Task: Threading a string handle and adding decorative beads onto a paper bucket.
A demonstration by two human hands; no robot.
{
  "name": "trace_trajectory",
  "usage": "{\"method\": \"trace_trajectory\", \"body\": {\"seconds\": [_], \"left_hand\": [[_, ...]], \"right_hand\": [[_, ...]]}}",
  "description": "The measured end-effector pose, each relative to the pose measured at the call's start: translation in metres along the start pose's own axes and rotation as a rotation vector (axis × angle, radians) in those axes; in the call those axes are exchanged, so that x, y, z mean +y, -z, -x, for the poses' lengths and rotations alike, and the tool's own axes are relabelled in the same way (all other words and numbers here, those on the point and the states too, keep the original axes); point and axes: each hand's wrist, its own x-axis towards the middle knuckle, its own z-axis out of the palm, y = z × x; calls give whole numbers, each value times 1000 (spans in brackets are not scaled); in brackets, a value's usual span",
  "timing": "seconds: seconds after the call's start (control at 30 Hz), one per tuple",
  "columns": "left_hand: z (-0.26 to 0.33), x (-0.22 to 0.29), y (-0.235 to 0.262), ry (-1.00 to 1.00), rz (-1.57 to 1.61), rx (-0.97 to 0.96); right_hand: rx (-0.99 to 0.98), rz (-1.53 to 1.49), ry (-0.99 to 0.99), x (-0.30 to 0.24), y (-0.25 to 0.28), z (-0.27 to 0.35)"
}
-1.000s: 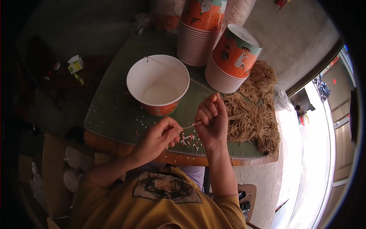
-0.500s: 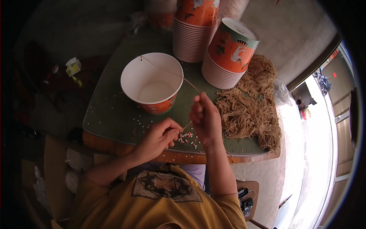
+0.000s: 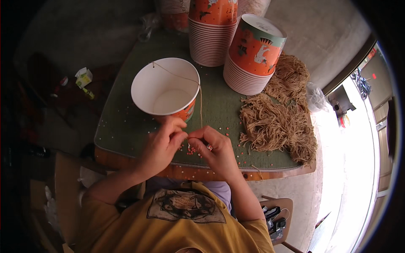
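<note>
A paper bucket (image 3: 141,95), white inside and orange outside, stands upright on the green table. A thin tan cord (image 3: 201,105) runs from a hole in its far rim, over the opening and down to my hands. My left hand (image 3: 162,143) is closed, fingertips pinched, just in front of the bucket. Its fingertips meet those of my right hand (image 3: 215,147), which pinches the cord's end. The exact grip between the fingertips is partly hidden. Small white and reddish bits (image 3: 192,151) lie scattered on the table under my hands.
Two stacks of nested paper buckets, one tall (image 3: 213,42) and one tilted (image 3: 249,69), stand at the back. Heaps of tan cord (image 3: 276,122) lie to the right. A chair (image 3: 280,219) holding dark items is at the lower right, and cardboard boxes (image 3: 69,189) at the lower left.
My right hand has come down and left to meet my left hand, which has risen slightly. The cord, stretched taut before, now hangs slack over the bucket's rim.
</note>
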Motion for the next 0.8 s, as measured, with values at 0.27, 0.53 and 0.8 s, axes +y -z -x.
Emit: {"method": "trace_trajectory", "body": {"seconds": [0.27, 0.53, 0.8], "left_hand": [[-53, 2, 41, -306, -546, -97], [-76, 2, 47, 144, -113, -373], [-76, 1, 50, 233, -9, -406]], "right_hand": [[292, -116, -18, 11, -17, -7], [441, 228, 323, 19, -29, -30], [332, 147, 276, 26, -44, -27]]}}
